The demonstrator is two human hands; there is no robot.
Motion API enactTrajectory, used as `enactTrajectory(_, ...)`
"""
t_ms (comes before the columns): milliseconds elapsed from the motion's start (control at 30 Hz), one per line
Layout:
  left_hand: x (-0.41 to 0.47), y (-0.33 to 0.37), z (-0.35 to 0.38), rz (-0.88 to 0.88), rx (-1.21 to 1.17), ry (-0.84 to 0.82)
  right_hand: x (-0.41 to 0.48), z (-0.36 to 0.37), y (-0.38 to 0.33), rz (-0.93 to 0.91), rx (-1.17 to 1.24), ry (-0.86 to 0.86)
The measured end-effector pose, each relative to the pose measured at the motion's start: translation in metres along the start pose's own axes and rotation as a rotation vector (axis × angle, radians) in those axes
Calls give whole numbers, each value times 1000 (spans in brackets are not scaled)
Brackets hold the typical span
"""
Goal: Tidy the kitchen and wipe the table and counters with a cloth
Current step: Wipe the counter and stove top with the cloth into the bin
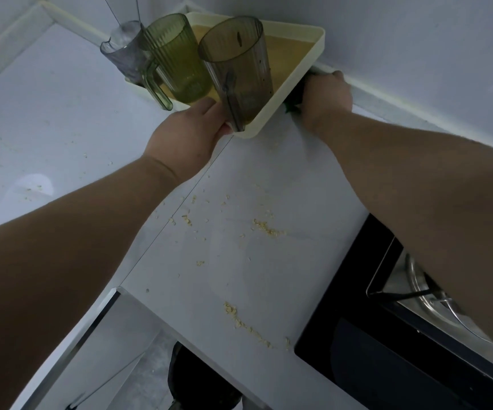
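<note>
A cream tray (295, 81) sits in the far corner of the white counter (239, 179). On it stand a clear grey cup (126, 51), a green ribbed mug (177, 60) and a smoky brown mug (239, 66). My left hand (189, 128) grips the tray's near edge by the brown mug. My right hand (325, 96) lies beside the tray's right side at the wall, over a dark green cloth (294, 100) of which only a small part shows. Crumbs (266, 227) are scattered over the counter.
A black hob (387, 335) with a steel burner ring (425, 294) is set in the counter at the lower right. The counter's front edge runs across the bottom, with a cupboard front (70, 350) below. Walls close the corner behind the tray.
</note>
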State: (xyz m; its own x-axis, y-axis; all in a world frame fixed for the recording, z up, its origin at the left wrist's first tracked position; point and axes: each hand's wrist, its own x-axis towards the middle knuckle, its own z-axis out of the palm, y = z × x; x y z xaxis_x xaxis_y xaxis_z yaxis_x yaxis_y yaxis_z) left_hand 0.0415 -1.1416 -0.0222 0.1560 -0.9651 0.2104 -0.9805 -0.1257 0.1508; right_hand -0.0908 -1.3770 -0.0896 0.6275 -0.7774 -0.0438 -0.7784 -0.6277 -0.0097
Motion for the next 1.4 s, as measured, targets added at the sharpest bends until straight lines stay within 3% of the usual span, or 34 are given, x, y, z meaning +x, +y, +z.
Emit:
enactTrajectory(167,-1,0,4,-30,-26,2,-14,-12,10,-6,-24,-157)
enactTrajectory(267,1,-3,1,-28,-19,6,-41,-18,-5,2,132,-210)
enactTrajectory(467,5,-7,-7,-19,-1,-43,-143,-24,-87,-207,325,-326)
enactTrajectory(767,2,3,-8,-77,-5,-116,-185,-13,-100,-336,544,-310)
enactTrajectory(1233,1,18,29,-94,45,-316,-145,-29,22,-32,480,-21)
enactTrajectory(1400,0,17,43,-113,82,-362,-125,-21,40,184,402,-97)
